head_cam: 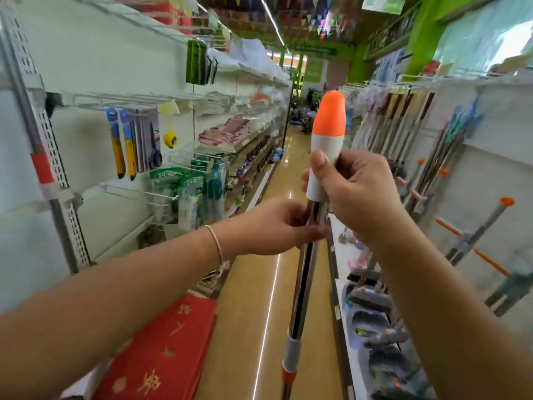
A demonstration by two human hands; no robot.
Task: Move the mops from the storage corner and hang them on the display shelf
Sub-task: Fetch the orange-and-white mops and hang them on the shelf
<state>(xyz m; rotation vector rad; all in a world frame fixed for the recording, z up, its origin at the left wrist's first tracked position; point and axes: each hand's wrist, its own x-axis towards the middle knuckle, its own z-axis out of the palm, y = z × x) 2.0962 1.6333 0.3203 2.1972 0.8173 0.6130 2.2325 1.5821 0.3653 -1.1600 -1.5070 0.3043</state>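
Your right hand point(354, 194) grips the mop point(305, 255) at the white lower part of its grip, fingers curled round it, thumb up along the front. Orange cap point(330, 111) of that grip sticks out above your fist. Your left hand point(277, 226) is just below the right one, pinching the shiny metal pole between thumb and fingertips, right under the white grip's bottom edge. Both hands touch the mop, near each other but not touching one another. Thin bracelet point(216, 242) on your left wrist.

Mop stands nearly upright in mid-aisle, pole running down from your hands toward the floor point(259, 284), with a grey and orange collar point(291, 362) low on it. Mop head is out of frame.

On your right, display shelf point(490, 145) carries other mops point(467, 235) with orange-tipped poles, hung or leaning against its back panel; their heads lie blurred along the bottom ledge. On your left, hooks hold yellow-handled tools point(124, 145), a yellow tape measure point(170, 138) and green packets point(187, 192). Red boxes point(161, 350) with gold characters sit low left by the floor.
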